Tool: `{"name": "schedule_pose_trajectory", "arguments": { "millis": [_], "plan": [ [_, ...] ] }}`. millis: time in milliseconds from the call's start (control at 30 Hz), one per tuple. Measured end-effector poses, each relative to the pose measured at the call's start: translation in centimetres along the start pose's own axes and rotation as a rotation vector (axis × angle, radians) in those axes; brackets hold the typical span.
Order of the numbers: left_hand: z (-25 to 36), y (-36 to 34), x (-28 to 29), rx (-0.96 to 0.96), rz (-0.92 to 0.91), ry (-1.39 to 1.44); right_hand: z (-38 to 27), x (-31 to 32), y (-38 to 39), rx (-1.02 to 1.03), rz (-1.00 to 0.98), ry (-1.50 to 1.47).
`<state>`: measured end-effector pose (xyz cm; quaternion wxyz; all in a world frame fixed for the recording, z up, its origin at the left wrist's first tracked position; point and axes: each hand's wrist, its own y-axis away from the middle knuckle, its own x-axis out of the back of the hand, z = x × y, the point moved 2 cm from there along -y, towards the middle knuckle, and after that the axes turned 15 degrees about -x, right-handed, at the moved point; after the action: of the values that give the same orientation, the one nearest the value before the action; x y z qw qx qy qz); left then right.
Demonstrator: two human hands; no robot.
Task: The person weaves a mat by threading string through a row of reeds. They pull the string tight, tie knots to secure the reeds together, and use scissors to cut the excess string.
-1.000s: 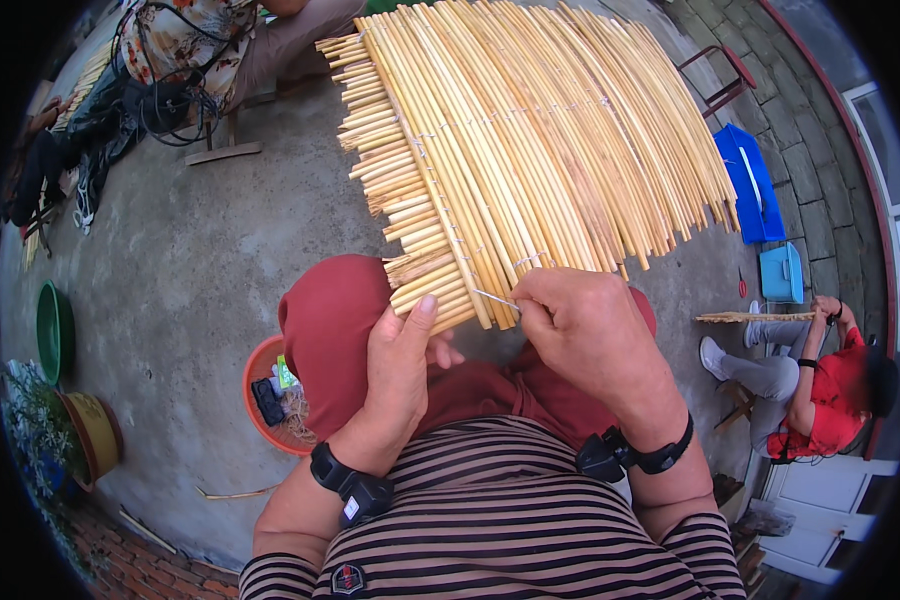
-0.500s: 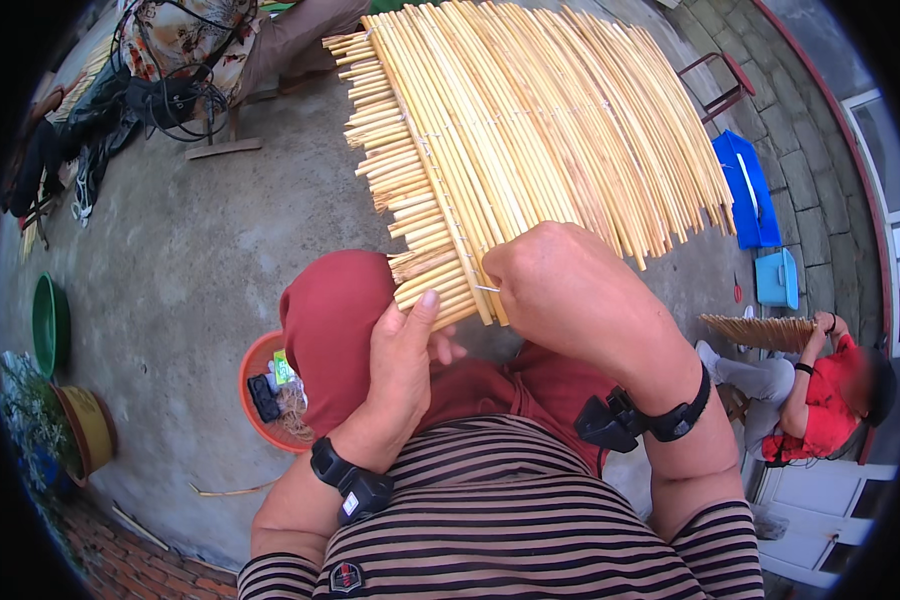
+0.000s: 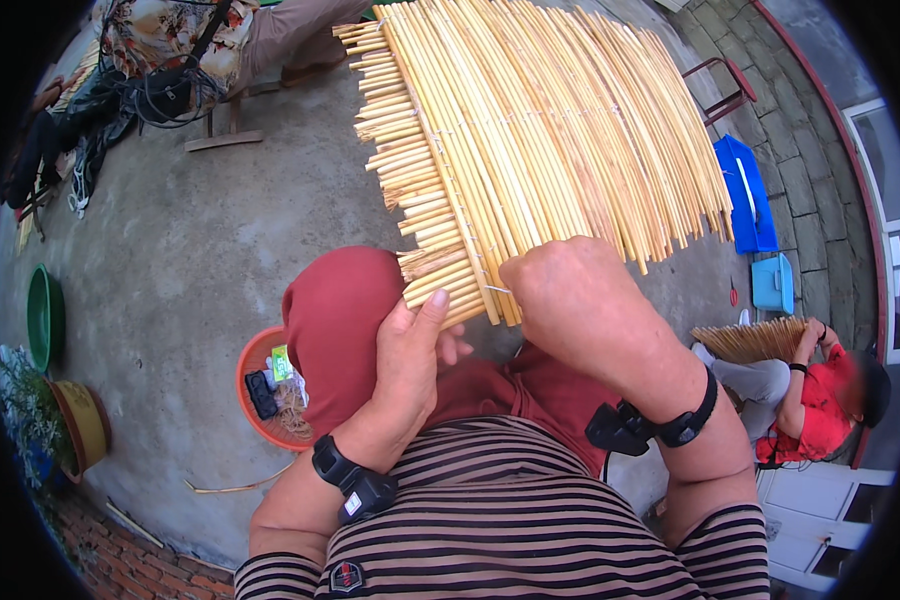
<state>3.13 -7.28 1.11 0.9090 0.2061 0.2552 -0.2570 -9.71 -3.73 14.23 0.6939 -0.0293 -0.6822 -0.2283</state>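
Observation:
A large mat of pale yellow reed stalks (image 3: 530,110) lies across the upper middle, its stalks side by side and bound by rows of white stitching. Short stalk ends jut out along its left edge, beneath one lengthwise stalk. My left hand (image 3: 407,350) pinches the near left corner, thumb on top of the short stalks and fingers below. Close by on the right, my right hand (image 3: 570,290) is closed in a fist over the mat's near edge. A short white string (image 3: 497,290) runs from the stitching to this fist; its fingertips are hidden.
An orange basin (image 3: 260,425) with small items stands left of my red-trousered knee. Blue bins (image 3: 745,195) sit at right. A person in red (image 3: 820,400) holds another reed mat (image 3: 750,342); another person sits upper left. A potted plant (image 3: 80,425) and green tub (image 3: 45,318) line the left.
The mat's near corner and both my hands have shifted slightly to the right in the picture. My left hand keeps its pinch and my right fist stays closed beside the string.

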Motion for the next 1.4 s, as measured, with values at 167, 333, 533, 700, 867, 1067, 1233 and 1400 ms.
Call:
{"name": "schedule_pose_trajectory", "arguments": {
  "millis": [167,333,533,700,867,1067,1233,1400],
  "plan": [
    [-0.2,-0.2,0.1,0.005,0.023,-0.023,-0.3,-1.4,0.0,0.010,-0.001,-0.007],
    [-0.3,-0.4,0.3,-0.017,0.012,-0.029,-0.7,-2.2,0.1,-0.022,0.045,-0.028],
    [0.0,-0.3,-0.1,0.005,-0.016,-0.011,-0.8,-2.9,0.2,-0.040,0.077,-0.042],
    [-0.1,-0.2,0.0,0.025,-0.050,0.034,-1.8,-2.2,0.1,-0.055,0.137,-0.023],
    [-0.1,0.0,-0.3,-0.007,-0.048,0.073,-2.8,-2.7,-0.6,-0.095,0.077,0.055],
    [0.7,0.1,-1.1,-0.024,-0.039,0.100,-3.7,-3.0,-0.7,-0.209,0.016,0.099],
    [0.3,-0.1,-0.6,-0.006,-0.049,0.066,-3.6,-1.9,-0.2,-0.230,-0.126,-0.017],
    [0.3,0.0,0.3,0.044,-0.048,0.065,-2.5,-1.9,5.5,-0.105,0.058,-0.418]
  ]
}}
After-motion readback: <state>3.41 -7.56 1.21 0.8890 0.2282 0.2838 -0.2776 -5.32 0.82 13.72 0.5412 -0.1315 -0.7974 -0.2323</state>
